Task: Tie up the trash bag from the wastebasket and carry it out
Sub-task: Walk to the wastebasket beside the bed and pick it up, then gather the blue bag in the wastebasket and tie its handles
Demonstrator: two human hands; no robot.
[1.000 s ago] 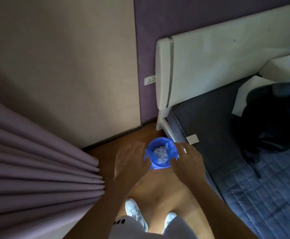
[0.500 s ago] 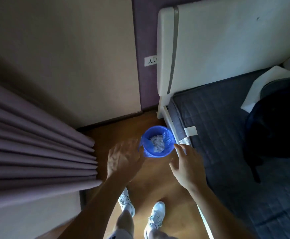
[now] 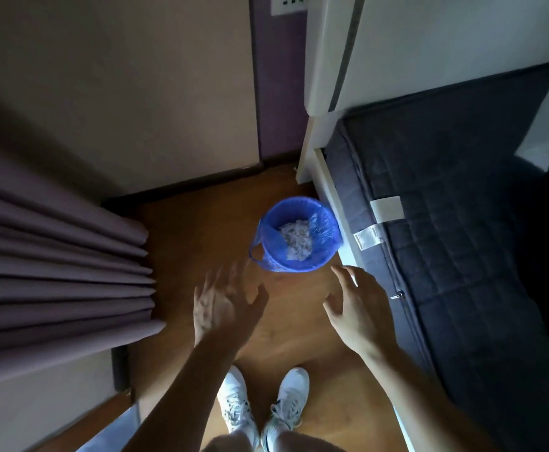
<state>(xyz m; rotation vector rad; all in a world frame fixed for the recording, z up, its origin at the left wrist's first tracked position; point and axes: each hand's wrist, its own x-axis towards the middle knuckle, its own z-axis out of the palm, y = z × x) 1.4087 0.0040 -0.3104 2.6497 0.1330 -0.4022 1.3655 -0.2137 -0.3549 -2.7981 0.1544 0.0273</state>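
A small wastebasket lined with a blue trash bag stands on the wooden floor against the bed frame. Crumpled white paper fills its bottom. One bag handle loop hangs over the left rim. My left hand hovers a little in front and left of the basket, fingers spread, blurred by motion, touching nothing. My right hand is in front and right of the basket, also spread and empty, apart from the bag.
A bed with a dark quilted mattress and white frame runs along the right. Purple curtains bulge in from the left. The wall and skirting close the floor behind. My white shoes stand below.
Both hands have drawn back from the basket rim, which they flanked a second ago. The camera has tilted down and the basket now sits further from the hands.
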